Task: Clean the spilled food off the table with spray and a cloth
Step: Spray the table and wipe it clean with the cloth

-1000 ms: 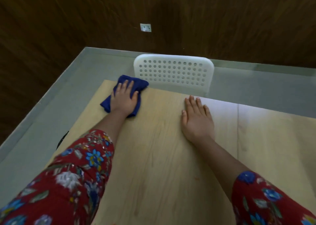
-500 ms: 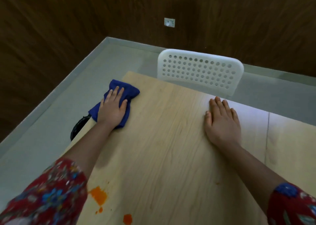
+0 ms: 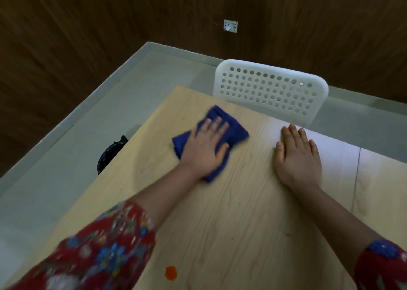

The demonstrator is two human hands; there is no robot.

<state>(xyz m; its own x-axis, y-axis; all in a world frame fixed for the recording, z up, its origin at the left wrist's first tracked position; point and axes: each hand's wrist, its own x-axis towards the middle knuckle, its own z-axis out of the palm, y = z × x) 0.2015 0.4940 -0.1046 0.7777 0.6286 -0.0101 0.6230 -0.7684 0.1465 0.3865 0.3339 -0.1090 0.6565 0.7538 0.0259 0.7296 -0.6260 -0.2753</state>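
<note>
Wiping step. The cloth (image 3: 235, 131) is pressed to the surface (image 3: 242, 212) under the flat left hand (image 3: 204, 148), fingers straight. The right hand (image 3: 297, 157) is laid flat at 3 o'clock of the cloth, holding nothing. An orange spill (image 3: 171, 273) is left at 6 o'clock, a speck (image 3: 288, 235) at 5 o'clock; a stroke drawn toward them is judged next. No spray is seen. A chair (image 3: 271, 91) stands at 1 o'clock, a black bin (image 3: 110, 155) on the floor (image 3: 88, 135) at 9 o'clock; dark wood walls (image 3: 88, 36).
</note>
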